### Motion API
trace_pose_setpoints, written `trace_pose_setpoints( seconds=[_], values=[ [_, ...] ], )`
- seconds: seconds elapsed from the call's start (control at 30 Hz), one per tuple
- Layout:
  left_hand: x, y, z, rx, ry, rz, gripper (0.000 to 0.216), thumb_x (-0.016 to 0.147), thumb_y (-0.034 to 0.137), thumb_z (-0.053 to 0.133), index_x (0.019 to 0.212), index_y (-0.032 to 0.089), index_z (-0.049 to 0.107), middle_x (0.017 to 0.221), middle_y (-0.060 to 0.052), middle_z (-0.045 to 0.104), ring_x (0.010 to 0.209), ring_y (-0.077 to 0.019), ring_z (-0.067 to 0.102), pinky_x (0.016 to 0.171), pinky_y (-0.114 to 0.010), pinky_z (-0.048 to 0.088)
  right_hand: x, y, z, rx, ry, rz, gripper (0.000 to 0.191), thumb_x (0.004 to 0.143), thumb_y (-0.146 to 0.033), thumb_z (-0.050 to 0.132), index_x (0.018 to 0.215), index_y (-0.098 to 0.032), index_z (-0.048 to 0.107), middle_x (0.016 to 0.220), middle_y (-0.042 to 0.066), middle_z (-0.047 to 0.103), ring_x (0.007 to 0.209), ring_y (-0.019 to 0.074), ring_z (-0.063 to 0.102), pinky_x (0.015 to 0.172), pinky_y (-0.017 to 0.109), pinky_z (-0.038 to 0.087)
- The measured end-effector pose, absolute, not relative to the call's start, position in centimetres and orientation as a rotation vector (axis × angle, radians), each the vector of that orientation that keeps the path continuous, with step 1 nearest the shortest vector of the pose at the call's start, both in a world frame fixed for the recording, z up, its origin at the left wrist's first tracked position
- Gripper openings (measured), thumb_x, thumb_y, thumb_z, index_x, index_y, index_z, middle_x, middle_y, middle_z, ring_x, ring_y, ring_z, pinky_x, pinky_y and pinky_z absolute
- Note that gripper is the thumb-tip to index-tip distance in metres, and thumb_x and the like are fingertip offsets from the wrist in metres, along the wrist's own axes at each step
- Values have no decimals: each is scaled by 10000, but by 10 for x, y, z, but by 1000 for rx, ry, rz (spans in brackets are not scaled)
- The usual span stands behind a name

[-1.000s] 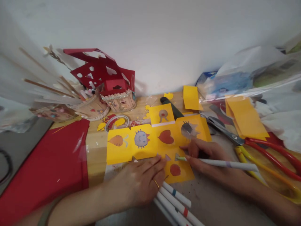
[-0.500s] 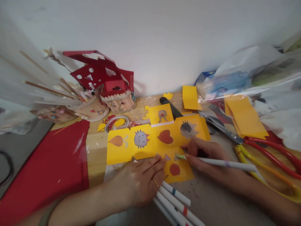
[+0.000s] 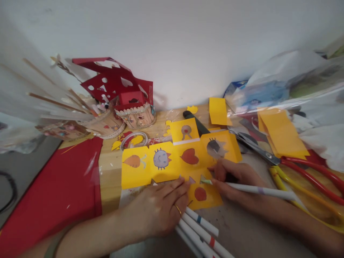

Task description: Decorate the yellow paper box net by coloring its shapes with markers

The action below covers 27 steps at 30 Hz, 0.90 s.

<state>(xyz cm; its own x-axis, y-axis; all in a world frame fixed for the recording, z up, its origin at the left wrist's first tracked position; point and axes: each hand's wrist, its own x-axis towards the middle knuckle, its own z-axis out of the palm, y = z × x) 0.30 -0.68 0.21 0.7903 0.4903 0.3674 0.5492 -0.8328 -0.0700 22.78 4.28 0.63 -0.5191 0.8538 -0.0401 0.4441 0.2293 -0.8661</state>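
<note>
A yellow paper box cutout [image 3: 137, 175] lies on the table, its panels drawn with a carrot, a smiling face, a red heart and other shapes. My left hand [image 3: 163, 204] presses its lower middle with outstretched index and middle fingers. Several white markers [image 3: 200, 231] stick out from beneath the curled outer fingers of that hand; its palm and thumb are hidden. Between the fingers of my right hand [image 3: 233, 179] is a white marker [image 3: 255, 188] with a pale green tip, which touches a small triangle on the bottom panel, above a red circle.
Red-handled scissors [image 3: 271, 157] and a yellow-handled pair [image 3: 279, 179] lie at the right, near folded yellow paper [image 3: 285, 132]. Red card [image 3: 61, 182] covers the left. Tape [image 3: 145, 139] and decorated holders [image 3: 137, 116] stand behind, with plastic bags [image 3: 292, 71] at back right.
The green tip has shifted slightly within the small triangle, and the marker's rear end has dipped a little. My left hand stays in place on the paper.
</note>
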Motion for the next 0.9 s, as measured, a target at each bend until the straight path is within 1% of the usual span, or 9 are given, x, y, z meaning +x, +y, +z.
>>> trace_pose_setpoints(
  seconds=[0.27, 0.37, 0.57, 0.73, 0.9],
  values=[
    [1, -8, 0, -2838, -811, -454, 254, 880, 73, 368, 983, 72, 601, 1095, -117, 653, 1033, -191, 606, 885, -288, 501, 228, 43, 5, -1182, -2075, 1244, 218, 741, -204, 493, 586, -223, 340, 549, -46, 405, 508, 112, 380, 451, 228, 316],
    [2, -7, 0, -2824, -803, -491, 269, 881, 65, 352, 967, 70, 606, 1076, -113, 663, 1013, -185, 616, 873, -280, 510, 227, 44, 6, -1177, -2069, 1228, 203, 737, -209, 492, 591, -223, 352, 548, -42, 421, 505, 111, 380, 450, 227, 322],
    [4, -5, 3, -2799, -811, -551, 295, 892, 74, 332, 911, 85, 625, 1018, -85, 689, 951, -185, 646, 798, -271, 550, 226, 44, 6, -1214, -2038, 1217, 224, 751, -215, 495, 582, -224, 347, 540, -44, 407, 501, 112, 371, 443, 230, 311],
    [3, -6, 4, -2805, -789, -522, 287, 892, 75, 340, 924, 81, 625, 1032, -97, 683, 968, -182, 640, 832, -271, 537, 226, 44, 5, -1237, -2025, 1193, 230, 763, -233, 491, 586, -230, 344, 540, -42, 401, 500, 116, 361, 433, 232, 296],
    [4, -6, 5, -2810, -794, -517, 289, 903, 84, 333, 925, 80, 622, 1028, -87, 685, 971, -186, 639, 822, -274, 541, 227, 43, 8, -1265, -2039, 1147, 224, 764, -229, 488, 586, -229, 353, 540, -44, 397, 500, 117, 361, 434, 234, 296]
  ],
)
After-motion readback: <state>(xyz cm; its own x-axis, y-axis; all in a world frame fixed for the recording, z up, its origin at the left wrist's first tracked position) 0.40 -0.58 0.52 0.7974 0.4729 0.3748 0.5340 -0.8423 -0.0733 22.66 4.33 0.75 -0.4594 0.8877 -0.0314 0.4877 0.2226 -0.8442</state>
